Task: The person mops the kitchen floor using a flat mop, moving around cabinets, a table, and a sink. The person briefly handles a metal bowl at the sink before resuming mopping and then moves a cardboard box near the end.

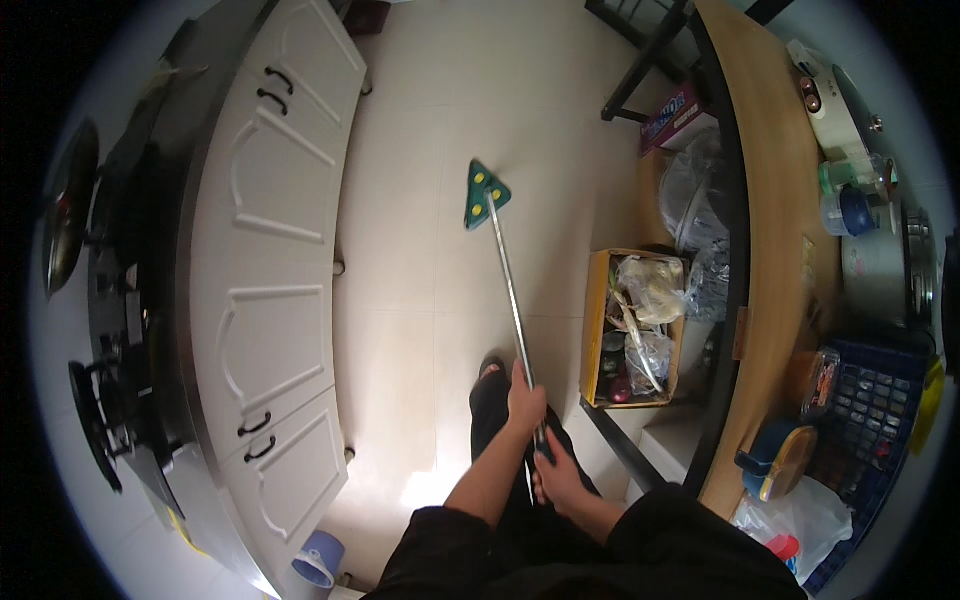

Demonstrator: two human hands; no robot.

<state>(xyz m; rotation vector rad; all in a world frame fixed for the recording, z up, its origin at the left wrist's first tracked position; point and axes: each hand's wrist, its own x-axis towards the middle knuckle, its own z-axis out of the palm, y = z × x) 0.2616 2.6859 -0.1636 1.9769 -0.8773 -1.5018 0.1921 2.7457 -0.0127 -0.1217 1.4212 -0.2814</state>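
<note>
A mop's metal pole runs from my hands up to its green triangular head, which bears yellow discs and rests on the tiled floor. My left hand grips the pole partway along, ahead of the other hand. Lower down, my right hand is closed around the dark handle end. The mop head lies on the floor between the cabinets and the shelf. The underside of the head is hidden.
White cabinets with a gas stove above line the left. On the right stands a wooden-topped shelf. A cardboard box of bagged vegetables juts from under it. A blue bucket sits at the lower left.
</note>
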